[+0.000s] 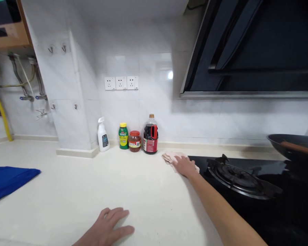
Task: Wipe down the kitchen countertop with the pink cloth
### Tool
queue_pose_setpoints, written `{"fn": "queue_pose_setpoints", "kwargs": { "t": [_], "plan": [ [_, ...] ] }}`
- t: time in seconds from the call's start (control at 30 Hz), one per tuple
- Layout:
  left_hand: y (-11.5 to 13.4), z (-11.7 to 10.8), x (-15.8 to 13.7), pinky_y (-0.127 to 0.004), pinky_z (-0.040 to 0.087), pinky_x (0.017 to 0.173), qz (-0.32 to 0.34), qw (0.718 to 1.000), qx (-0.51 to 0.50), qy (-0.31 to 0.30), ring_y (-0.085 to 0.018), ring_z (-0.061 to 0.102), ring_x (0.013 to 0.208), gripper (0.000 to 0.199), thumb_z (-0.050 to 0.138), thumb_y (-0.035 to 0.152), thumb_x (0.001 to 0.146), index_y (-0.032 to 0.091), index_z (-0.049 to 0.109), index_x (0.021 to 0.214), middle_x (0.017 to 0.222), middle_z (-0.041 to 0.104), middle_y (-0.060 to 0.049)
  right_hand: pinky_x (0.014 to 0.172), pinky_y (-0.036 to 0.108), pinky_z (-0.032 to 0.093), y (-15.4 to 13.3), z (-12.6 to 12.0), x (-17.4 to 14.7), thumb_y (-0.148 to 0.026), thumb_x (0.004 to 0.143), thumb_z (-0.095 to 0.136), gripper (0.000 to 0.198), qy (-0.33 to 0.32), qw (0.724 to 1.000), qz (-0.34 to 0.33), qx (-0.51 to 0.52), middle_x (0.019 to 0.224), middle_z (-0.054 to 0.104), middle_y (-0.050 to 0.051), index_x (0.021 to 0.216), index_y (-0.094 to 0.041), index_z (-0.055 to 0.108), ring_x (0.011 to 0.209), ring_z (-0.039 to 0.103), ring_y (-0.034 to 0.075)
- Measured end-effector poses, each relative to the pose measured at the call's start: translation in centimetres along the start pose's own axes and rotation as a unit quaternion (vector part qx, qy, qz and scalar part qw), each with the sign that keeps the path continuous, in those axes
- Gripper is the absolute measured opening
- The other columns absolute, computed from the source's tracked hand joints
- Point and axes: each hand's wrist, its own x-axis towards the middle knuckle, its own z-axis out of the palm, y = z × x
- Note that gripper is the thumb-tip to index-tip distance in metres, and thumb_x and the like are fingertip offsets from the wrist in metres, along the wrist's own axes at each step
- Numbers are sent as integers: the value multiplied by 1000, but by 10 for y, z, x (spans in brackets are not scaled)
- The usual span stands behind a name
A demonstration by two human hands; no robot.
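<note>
A pale pink cloth (175,157) lies bunched on the white counter, against the left edge of the black gas stove. On top of it, my right hand (185,166) grips and presses it down, fingers pointing toward the wall. My left hand (108,225) is low in the view at the counter's front, fingers spread and holding nothing. Whether its palm touches the counter I cannot tell. Left of the cloth stands a large bottle of dark sauce (150,136) with a red handle.
By the wall stand a red-lidded jar (135,141), a green bottle (123,136) with a yellow cap, and a white spray bottle (103,135). A burner (237,174) and a wok (295,141) are at right, under a range hood (254,51). Blue fabric (10,179) lies left.
</note>
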Motion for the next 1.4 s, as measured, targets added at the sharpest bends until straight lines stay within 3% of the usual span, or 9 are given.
{"fn": "queue_pose_setpoints", "kwargs": {
  "t": [0.3,0.43,0.6,0.7,0.83,1.03,1.17,1.27,1.4],
  "plan": [
    [10,-14,5,-58,36,111,-23,1000,-17,-12,-38,43,139,83,64,75,75,39,46,147,157,43,-10,97,51,33,23,-5,-68,-52,100,36,51,6,999,4,-47,138,49,16,144,-29,48,122,45,38],
    [11,-11,3,-59,36,111,-26,1000,-1,-10,-39,43,139,79,61,75,79,37,47,147,157,42,-11,91,47,36,30,-16,-150,-52,100,37,47,4,998,-37,-52,133,53,12,141,-33,51,115,48,35],
    [9,-8,2,-56,37,112,-23,1000,0,14,-38,43,140,78,61,73,79,37,47,147,158,42,-9,84,42,39,51,-15,-273,-52,100,39,45,77,990,-120,-21,133,54,9,142,-39,50,102,51,29],
    [10,-9,3,-56,37,112,-27,1000,-6,9,-38,43,140,77,62,72,80,36,49,146,157,43,-9,83,40,41,60,-16,-307,-53,100,42,43,86,988,-127,-1,134,54,8,139,-41,52,101,52,27],
    [12,-8,1,-57,37,113,-32,999,-16,13,-38,43,140,78,63,73,78,37,49,146,157,44,-9,86,43,41,50,-21,-283,-49,100,39,42,58,994,-90,-11,133,53,9,137,-37,55,103,52,29],
    [9,-1,-3,-60,36,114,-57,998,-19,26,-40,38,143,87,64,77,74,33,47,148,160,38,-14,95,51,36,-1,-33,-182,-44,99,37,45,-2,998,52,-37,133,53,14,137,-29,56,121,44,36],
    [8,-2,-3,-64,31,116,-62,997,-34,14,-42,34,146,92,60,82,73,32,46,149,162,33,-15,94,56,35,-50,-37,-129,-45,101,30,50,-17,996,90,-12,138,48,20,139,-22,54,127,41,40],
    [10,-4,-2,-64,29,117,-64,997,-43,20,-41,31,147,96,62,81,71,32,43,151,163,29,-15,96,58,34,-102,-34,-118,-45,101,29,51,-36,998,50,5,143,44,21,143,-25,50,131,39,40],
    [10,-7,-2,-59,34,116,-116,989,-64,73,-35,31,148,75,45,70,91,33,32,155,164,30,-11,101,55,32,-170,-29,-155,-54,99,35,49,-49,994,-98,31,150,41,12,144,-39,46,136,34,36]
  ]
}}
